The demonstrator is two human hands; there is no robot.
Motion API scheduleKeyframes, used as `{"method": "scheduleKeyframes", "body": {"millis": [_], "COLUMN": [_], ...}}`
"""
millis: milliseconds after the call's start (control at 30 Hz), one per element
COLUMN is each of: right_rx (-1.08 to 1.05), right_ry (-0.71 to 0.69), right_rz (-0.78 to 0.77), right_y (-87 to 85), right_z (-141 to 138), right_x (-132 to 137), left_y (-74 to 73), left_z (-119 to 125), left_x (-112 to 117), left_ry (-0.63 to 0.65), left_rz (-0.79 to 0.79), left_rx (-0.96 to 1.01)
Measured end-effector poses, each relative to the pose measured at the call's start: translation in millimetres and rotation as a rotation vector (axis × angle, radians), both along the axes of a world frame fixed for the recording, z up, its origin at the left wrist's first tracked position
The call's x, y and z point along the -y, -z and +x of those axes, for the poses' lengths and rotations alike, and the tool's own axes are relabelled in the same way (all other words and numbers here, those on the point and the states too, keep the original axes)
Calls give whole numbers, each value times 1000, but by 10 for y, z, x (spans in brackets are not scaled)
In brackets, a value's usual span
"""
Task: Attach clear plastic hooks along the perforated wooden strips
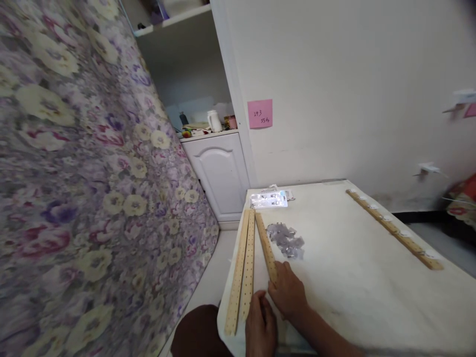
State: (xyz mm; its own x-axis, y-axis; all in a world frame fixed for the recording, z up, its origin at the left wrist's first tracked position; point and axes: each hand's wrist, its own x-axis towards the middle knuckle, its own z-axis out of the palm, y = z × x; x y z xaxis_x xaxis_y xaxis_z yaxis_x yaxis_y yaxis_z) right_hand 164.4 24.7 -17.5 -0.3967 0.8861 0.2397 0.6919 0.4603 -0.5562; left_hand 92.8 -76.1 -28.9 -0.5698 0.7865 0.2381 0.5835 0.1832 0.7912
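My right hand [288, 292] is closed around the near part of a pale wooden strip [265, 242] with a row of holes. The strip's near end is hidden by the hand. Close by on the left, my left hand [261, 325] has its fingers curled in, and whatever it may hold is hidden. Two more perforated wooden strips [238, 277] lie side by side at the table's left edge, just left of my hands. Beyond my right hand sits a pile of small clear plastic packets [286, 240].
At the table's [353, 287] far left corner lies clear plastic packaging [268, 199] with small metal pieces. A wooden rail [390, 225] bearing several whitish pieces runs along the right edge. A floral curtain [92, 198] hangs left, beside a white cabinet [223, 173].
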Motion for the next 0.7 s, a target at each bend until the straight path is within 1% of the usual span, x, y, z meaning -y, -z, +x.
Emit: {"method": "scheduleKeyframes", "body": {"millis": [100, 167, 233, 333, 433, 500, 567, 700], "right_rx": [-67, -98, -105, -76, -43, -33, -28, -16], "right_ry": [-40, -103, -155, -276, -325, -326, -358, -395], "right_rz": [44, 55, 58, 53, 139, 194, 225, 262], "right_y": [14, 21, 53, 186, 356, 404, 367, 185], "right_z": [224, 462, 762, 1273, 1748, 1992, 2170, 2408], "right_x": [87, 160, 230, 294, 291, 260, 212, 78], "left_y": [-21, -41, -56, -55, -27, -9, -2, -11], "left_z": [6, 20, 33, 42, 39, 33, 29, 20], "left_x": [9, 12, 13, 8, 4, 3, -1, -52], "left_ry": [-10, -3, -3, 2, 18, 40, 69, 103], "left_rz": [-12, -13, -8, -14, -38, -49, -51, -48], "left_rx": [-28, -33, -28, -17, -33, -57, -78, -114]}}
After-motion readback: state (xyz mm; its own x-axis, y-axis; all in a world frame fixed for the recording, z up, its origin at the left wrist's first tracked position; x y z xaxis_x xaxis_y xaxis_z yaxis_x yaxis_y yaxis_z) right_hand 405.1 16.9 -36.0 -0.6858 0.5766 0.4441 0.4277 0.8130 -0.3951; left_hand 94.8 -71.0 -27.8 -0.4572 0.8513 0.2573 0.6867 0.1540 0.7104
